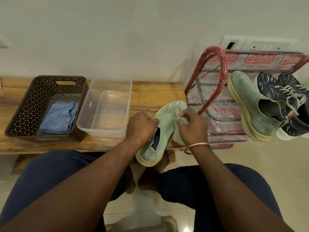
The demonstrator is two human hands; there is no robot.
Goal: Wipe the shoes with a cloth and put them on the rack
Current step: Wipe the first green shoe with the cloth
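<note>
Nearest the camera, two knees in dark blue trousers are seen, with both forearms extended forward between them. A copper-coloured bangle is worn on the right wrist.

A pale green knit shoe with a cream-yellow sole is held in the air over the near right edge of the bench, heel towards the person and toe pointing away. The left hand is closed in a fist at the shoe's opening, with its fingers curled round the collar edge. The right hand is closed as well: a pale green cloth is pinched between thumb and curled fingers and is held against the shoe's upper.

Beyond the hands, a long brown wooden bench is placed against the wall. A clear rectangular plastic container is set on it, just left of the held shoe. Beside that container, further left, a dark brown perforated plastic basket is set, and a folded blue towelling cloth lies in it.

To the right of the bench stands a red metal rack wrapped in printed plastic film. On its top tier a second pale green shoe is placed, and touching it on the right is a pair of dark blue patterned lace-up trainers.

Furthest away, a white socket plate is mounted on the wall behind the rack.
</note>
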